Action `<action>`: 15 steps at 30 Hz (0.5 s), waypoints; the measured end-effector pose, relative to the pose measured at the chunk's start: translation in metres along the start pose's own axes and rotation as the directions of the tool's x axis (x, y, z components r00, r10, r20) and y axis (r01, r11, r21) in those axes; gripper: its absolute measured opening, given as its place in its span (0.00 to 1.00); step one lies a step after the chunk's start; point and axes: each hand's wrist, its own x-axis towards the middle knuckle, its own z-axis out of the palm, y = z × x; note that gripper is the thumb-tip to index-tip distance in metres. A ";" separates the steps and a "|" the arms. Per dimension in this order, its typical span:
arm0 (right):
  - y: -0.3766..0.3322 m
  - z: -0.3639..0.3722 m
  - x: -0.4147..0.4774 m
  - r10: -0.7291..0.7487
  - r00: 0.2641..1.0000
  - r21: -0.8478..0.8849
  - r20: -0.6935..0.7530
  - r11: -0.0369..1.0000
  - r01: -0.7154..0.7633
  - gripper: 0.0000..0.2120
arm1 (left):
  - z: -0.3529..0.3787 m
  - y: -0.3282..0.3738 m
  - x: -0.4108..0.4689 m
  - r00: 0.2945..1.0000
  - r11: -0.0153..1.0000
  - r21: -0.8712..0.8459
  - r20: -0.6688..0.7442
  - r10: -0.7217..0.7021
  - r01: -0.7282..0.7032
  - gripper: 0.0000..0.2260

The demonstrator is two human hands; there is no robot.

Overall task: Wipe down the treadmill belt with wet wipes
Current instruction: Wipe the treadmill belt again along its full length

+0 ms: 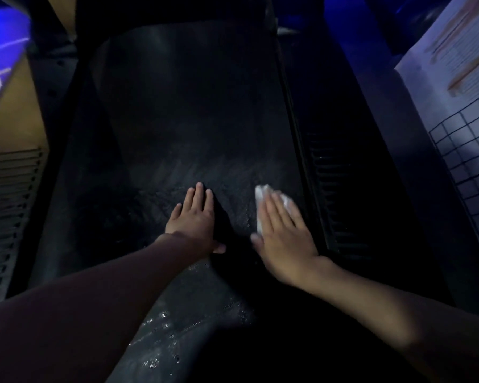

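White wet wipe (260,200) lies on the treadmill belt (194,111), pressed flat under our right hand (284,236), fingers straight. Left hand (195,217) rests open, just beside. Belt's long axis runs away from us; unwiped area, we judge, lies ahead of the right hand.

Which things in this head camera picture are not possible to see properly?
Head view only:
The wet wipe lies mostly under the right hand; only blurred white edges show.
The treadmill belt has its far end lost in darkness.
The printed sheet, upper right, has blurred text and is cut by the frame edge.
The belt surface beneath the flat left hand is hidden.
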 end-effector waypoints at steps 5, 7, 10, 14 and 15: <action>0.015 -0.008 0.019 -0.036 0.997 0.005 0.066 0.999 0.035 0.36 | -0.004 0.011 -0.008 0.994 0.997 0.059 -0.100 0.047 -0.041 0.50; 0.008 -0.009 0.026 -0.018 0.998 0.001 0.052 1.000 0.018 0.36 | 0.003 0.014 -0.013 0.993 0.998 0.015 -0.094 0.068 -0.067 0.43; -0.005 0.000 -0.007 -0.266 0.961 -0.059 0.076 0.961 0.271 0.35 | 0.020 0.013 -0.021 0.995 0.995 -0.019 -0.022 0.095 -0.095 0.47; 0.009 -0.015 0.016 -0.194 0.975 -0.035 0.107 0.979 0.199 0.32 | 0.031 0.006 -0.028 0.993 0.989 -0.085 -0.007 0.121 -0.121 0.58; 0.008 -0.018 0.024 -0.101 0.989 -0.020 0.106 0.994 0.104 0.32 | 0.034 0.006 -0.032 0.994 0.988 -0.109 -0.038 0.105 -0.108 0.58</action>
